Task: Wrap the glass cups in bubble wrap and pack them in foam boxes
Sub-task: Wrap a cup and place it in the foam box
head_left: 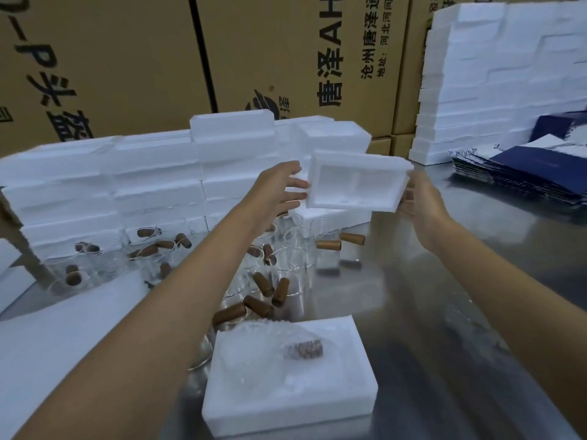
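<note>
Left hand grip: the left hand [279, 188] has straight, spread fingers at the left edge of the raised foam lid [355, 182]; whether they touch it cannot be told.
Right hand grip: the right hand [419, 201] holds the lid's right edge, fingers curled round it; the lid is tilted, hollow side toward the camera, in the air over the counter [444, 281].
Task item: one bubble-wrapped glass cup [270, 357] lies in the open foam box [292, 398] near the counter's front edge, its wooden handle showing through the wrap.
Unwrapped stock: glass cups with wooden handles [270, 281] stand crowded mid-counter, between the box and the foam box stack [127, 185] along the back.
Risk, one-sided hold: with only the right edge gripped, the lid may pivot or slip; a drop would likely land on the bare cups.
Risk, forearm sweep: the left forearm passes directly over the cups; lowering it could topple several.
Risk, closure: a proud wrap bulge could prevent the lid seating.
Open room: bare steel lies right of the box, toward the blue cartons [524, 173] at the right edge.
Tight side: the left, bounded by cups and a white foam sheet [79, 328].
</note>
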